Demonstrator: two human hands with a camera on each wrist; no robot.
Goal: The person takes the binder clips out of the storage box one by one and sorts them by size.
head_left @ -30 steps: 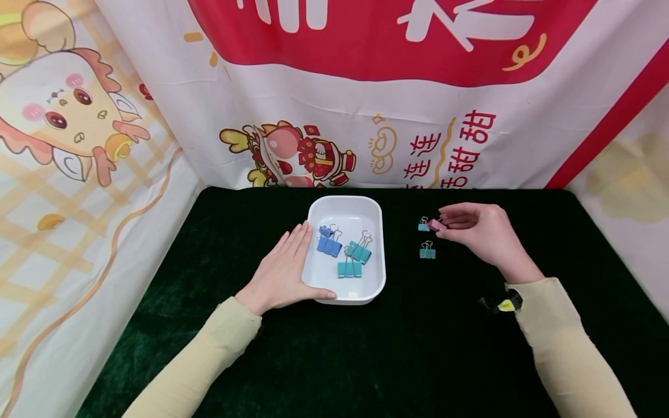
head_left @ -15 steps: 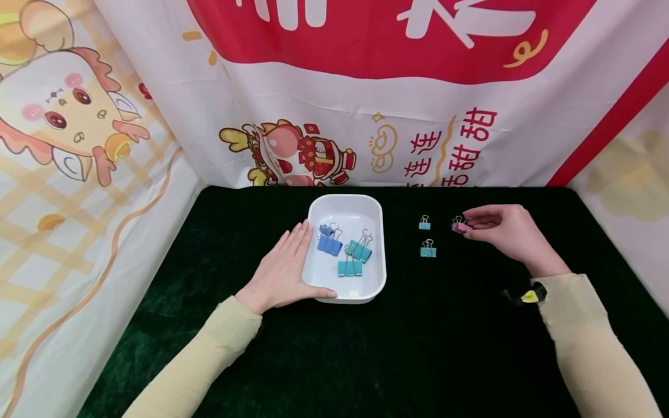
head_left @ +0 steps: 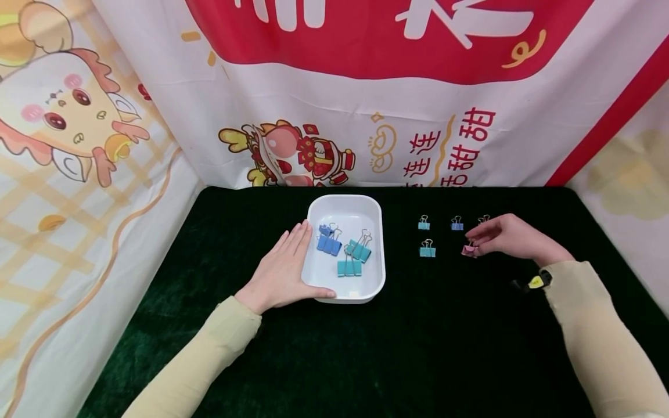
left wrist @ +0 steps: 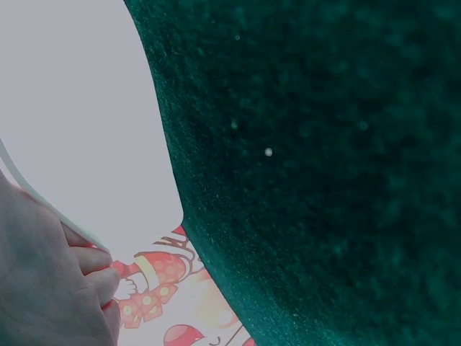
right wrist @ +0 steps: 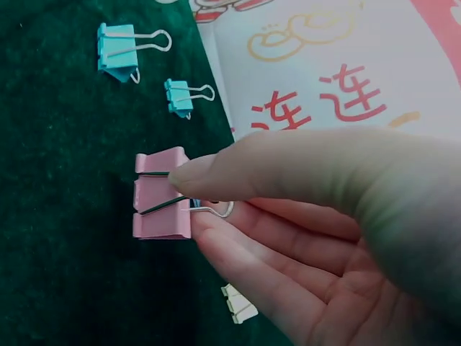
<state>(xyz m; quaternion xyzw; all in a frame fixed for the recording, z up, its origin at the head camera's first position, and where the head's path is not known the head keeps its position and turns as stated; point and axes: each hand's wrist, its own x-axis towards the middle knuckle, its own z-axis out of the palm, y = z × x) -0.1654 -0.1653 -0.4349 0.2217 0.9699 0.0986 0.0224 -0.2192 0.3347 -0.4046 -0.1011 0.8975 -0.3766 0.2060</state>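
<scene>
On the dark green cloth (head_left: 418, 348), your right hand (head_left: 509, 238) pinches a pink binder clip (head_left: 469, 249) by its wire handles near the right edge. Your left hand (head_left: 282, 270) lies flat, fingers straight, against the white tray (head_left: 345, 206).

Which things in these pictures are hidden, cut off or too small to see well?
- Head view: the small clip behind the right hand is mostly covered by the fingers; its colour cannot be told.
- Right wrist view: the thumb covers part of the pink metal binder clip; a pale clip is half hidden under the palm.
- Left wrist view: the white plastic tray is cut off by the frame edge, so its contents are not shown; the left hand is only partly in frame.
</scene>
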